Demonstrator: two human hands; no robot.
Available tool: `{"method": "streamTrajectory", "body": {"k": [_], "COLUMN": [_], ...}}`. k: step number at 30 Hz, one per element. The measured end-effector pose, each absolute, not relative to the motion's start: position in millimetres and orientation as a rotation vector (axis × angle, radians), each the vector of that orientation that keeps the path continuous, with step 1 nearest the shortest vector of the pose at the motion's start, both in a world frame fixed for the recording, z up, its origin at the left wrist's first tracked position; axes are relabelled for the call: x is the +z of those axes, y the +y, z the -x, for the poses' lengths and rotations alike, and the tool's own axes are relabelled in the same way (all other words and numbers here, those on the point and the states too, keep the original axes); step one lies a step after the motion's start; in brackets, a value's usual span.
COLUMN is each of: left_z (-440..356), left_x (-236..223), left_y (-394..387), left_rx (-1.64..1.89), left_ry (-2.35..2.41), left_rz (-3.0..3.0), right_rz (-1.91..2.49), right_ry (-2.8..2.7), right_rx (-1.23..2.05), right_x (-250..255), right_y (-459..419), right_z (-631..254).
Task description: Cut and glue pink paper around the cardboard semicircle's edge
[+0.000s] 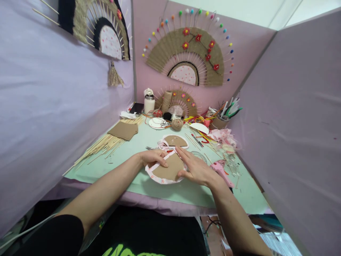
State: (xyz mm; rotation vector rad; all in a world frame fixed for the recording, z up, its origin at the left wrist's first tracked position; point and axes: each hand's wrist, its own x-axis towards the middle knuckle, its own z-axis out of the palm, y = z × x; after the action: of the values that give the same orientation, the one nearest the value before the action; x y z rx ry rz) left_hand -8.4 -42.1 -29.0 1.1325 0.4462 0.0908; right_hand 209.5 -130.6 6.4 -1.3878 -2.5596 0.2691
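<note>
A half-round cardboard piece [170, 169] with pink-patterned white fabric folded over its edges is held up above the front of the table, brown side showing. My left hand [154, 158] grips its straight edge, thumb on the cardboard and fingers behind. My right hand [194, 167] lies along the other side with its fingers stretched out, touching the fabric rim. Just beyond, a second fabric-edged cardboard half-round [175, 140] lies on the table beside scissors [149, 148], partly hidden. A pink glue gun [222, 172] rests to the right of my right hand.
Bamboo sticks [99, 145] and a cardboard offcut [124, 130] lie at the left. A white bottle [149, 103], twine ball [177, 124] and tool holder [218, 122] stand at the back. Fabric scraps [223, 138] lie right. Partitions flank the table; a decorated fan [189, 42] hangs behind.
</note>
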Motion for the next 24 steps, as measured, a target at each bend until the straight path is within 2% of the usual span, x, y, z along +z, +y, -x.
{"method": "streamTrajectory", "body": {"k": [11,15,20,24], "left_z": [7,6,4,0], "left_x": [-29,-30,-24,-24], "left_y": [-44,-42,-45,-45], "left_rx": [-0.007,0.108,0.257,0.334], "left_ry": [0.486,0.507,0.453,0.443], "left_rz": [-1.196,-1.175,-1.196,-1.347], "right_rz": [1.325,1.173,1.119,1.204], "right_ry": [-2.638,-2.663,-2.042,-1.687], "right_rx": [0.374,0.424,0.343,0.683], "right_x": [-9,9,51,43], "right_y": [-136,-139,-115,-82], "right_z": [-210,-213,-228,-214]}}
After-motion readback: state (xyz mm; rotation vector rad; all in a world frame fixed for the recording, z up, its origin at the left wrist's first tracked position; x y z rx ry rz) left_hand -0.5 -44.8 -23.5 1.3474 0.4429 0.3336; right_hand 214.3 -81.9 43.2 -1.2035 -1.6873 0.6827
